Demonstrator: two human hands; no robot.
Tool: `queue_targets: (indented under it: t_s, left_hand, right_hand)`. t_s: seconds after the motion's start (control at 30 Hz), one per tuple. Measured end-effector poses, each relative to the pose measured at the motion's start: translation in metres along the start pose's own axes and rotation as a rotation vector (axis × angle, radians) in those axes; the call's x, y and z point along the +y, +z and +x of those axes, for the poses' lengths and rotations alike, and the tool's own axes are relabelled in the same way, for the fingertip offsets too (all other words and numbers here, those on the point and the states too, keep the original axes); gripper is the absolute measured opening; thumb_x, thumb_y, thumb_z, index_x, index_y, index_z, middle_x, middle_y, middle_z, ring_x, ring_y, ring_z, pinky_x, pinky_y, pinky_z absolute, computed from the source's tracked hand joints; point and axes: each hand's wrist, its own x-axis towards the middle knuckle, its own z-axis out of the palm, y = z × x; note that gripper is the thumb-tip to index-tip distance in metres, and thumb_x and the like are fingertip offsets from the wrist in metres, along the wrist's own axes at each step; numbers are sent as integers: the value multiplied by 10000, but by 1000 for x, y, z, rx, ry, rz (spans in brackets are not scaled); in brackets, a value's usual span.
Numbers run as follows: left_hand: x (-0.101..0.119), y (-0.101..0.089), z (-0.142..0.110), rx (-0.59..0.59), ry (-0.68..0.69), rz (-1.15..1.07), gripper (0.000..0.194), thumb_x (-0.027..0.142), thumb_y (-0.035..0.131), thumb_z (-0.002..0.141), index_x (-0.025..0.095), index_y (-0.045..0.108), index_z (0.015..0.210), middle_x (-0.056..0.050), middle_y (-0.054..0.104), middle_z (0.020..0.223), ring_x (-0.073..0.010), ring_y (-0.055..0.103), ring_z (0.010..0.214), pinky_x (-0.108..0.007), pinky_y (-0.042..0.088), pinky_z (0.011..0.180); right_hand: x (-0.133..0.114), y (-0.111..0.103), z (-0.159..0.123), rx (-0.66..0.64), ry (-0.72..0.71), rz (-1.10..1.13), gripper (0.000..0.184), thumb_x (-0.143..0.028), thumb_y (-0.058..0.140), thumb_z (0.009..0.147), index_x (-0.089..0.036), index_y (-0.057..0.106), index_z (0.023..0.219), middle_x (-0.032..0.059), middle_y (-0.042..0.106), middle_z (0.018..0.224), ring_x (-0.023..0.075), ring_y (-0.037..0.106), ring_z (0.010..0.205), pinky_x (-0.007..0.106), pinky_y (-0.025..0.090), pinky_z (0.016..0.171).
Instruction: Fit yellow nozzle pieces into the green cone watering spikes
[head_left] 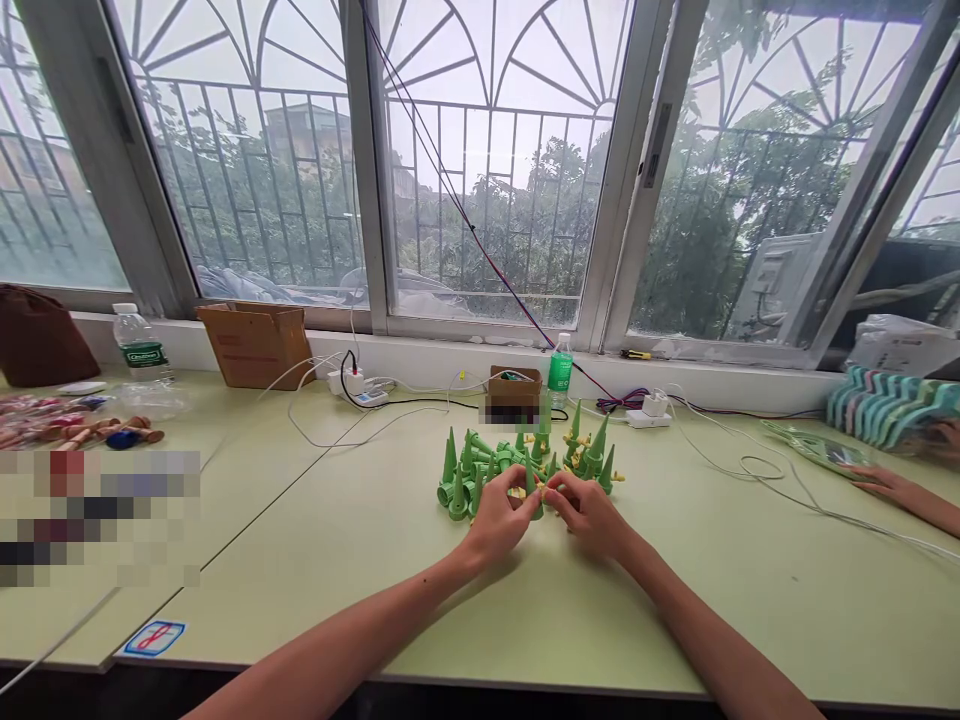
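A heap of green plastic cone-shaped spikes (525, 462) with small yellow fittings lies on the pale green table (360, 560), some upright, some on their sides. My left hand (499, 520) and my right hand (589, 515) meet at the near edge of the heap. Both have fingers curled and pinched together on a small green and yellow piece (534, 492) held between them. Both forearms reach in from the bottom of the view.
Another person's hand (889, 485) rests at the right beside a stack of teal parts (885, 405). White cables (757, 465), a power strip (360, 388), a green bottle (559, 372), a cardboard box (255, 343) and a water bottle (141, 350) line the windowsill side.
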Motion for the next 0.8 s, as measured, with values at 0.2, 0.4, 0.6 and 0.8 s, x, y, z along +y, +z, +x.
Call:
queue_targets:
  t_s: [0.2, 0.4, 0.6, 0.8]
  left_hand:
    - [-5, 0, 1, 0, 9, 14, 248, 391, 588, 845, 157, 509, 847, 33, 482, 745, -23, 328, 437, -191, 223, 410]
    - [-5, 0, 1, -3, 9, 12, 239, 379, 588, 844, 156, 503, 843, 31, 484, 754, -21, 333, 439, -188, 214, 407]
    - [-4, 0, 1, -1, 8, 17, 251, 393, 583, 845, 150, 519, 851, 24, 499, 768, -20, 338, 442, -185, 225, 405]
    - [-3, 1, 1, 1, 6, 38, 267, 405, 592, 838, 147, 534, 875, 14, 516, 786, -16, 343, 433, -183, 226, 393]
  right_hand:
    - [0, 0, -1, -19, -15, 60, 218, -414, 462, 954, -204, 504, 914, -70, 429, 528, 105, 338, 462, 236, 265, 477]
    - [0, 0, -1, -18, -25, 55, 175, -367, 461, 958, -207, 495, 895, -75, 418, 513, 102, 320, 460, 237, 260, 481]
    - [1, -1, 0, -15, -31, 30, 186, -356, 451, 962, -205, 492, 862, -70, 444, 517, 101, 333, 458, 238, 266, 486]
    - [1, 0, 0, -4, -29, 6, 222, -346, 445, 964, -201, 488, 802, -57, 467, 524, 106, 371, 459, 242, 293, 497]
